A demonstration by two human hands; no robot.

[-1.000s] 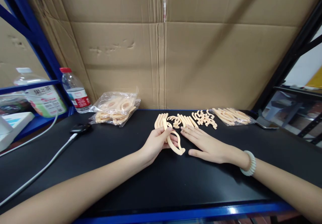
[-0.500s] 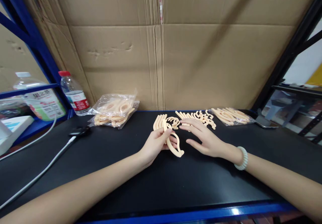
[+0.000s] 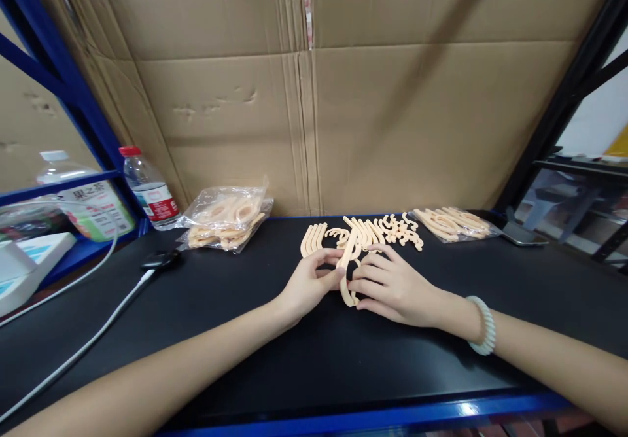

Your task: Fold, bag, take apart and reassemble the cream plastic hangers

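Observation:
My left hand [image 3: 308,286] pinches a pale curved wooden piece [image 3: 348,251], which stands tilted above the table and looks joined to a second, thinner curved part. On the other side, my right hand [image 3: 396,285] has its fingers bent round the lower part of the same piece; its fingertips are partly hidden. Just beyond the hands lie several long curved wooden strips [image 3: 313,239] in a row. More straight strips and small S-shaped wooden pieces [image 3: 400,229] are spread to their right.
Bagged wooden parts [image 3: 226,218] are piled at the back left, with another bag [image 3: 454,224] at the back right. A red-capped bottle [image 3: 153,192] stands left. A white cable [image 3: 93,339] runs to a black device [image 3: 161,260]. Cardboard [image 3: 417,129] walls off the back.
My right hand has moved left and closed onto the wooden piece. The piece has turned more upright in my left hand, and the view has shifted slightly.

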